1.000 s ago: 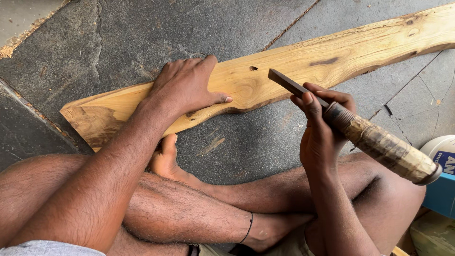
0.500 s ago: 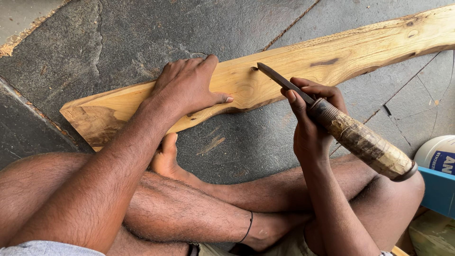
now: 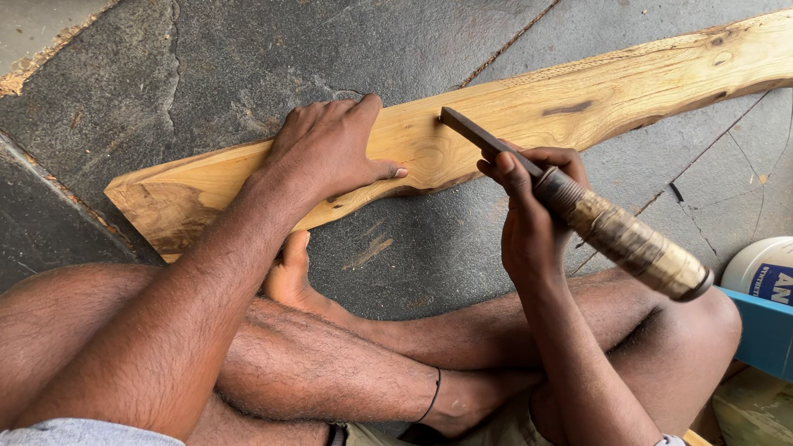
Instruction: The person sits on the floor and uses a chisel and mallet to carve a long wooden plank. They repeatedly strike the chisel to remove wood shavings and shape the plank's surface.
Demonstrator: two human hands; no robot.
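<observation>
A long pale wooden plank (image 3: 595, 91) with darker streaks lies across a dark stone floor, running from lower left to upper right. My left hand (image 3: 330, 149) presses flat on the plank near its left part, fingers spread. My right hand (image 3: 529, 206) grips a chisel (image 3: 578, 202) with a dark metal blade and a thick, wrapped brownish handle. The blade tip rests on the plank's top face at a small hole, just right of my left hand. I sit cross-legged with my bare legs below the plank.
The stone floor (image 3: 206, 66) has cracks and seams. A white round container (image 3: 764, 268) and a blue box (image 3: 764, 330) stand at the right edge by my knee. My bare foot (image 3: 289, 277) lies just under the plank's near edge.
My right hand has moved the chisel leftward along the plank until its tip reaches the small hole. My left hand stays pressed in place.
</observation>
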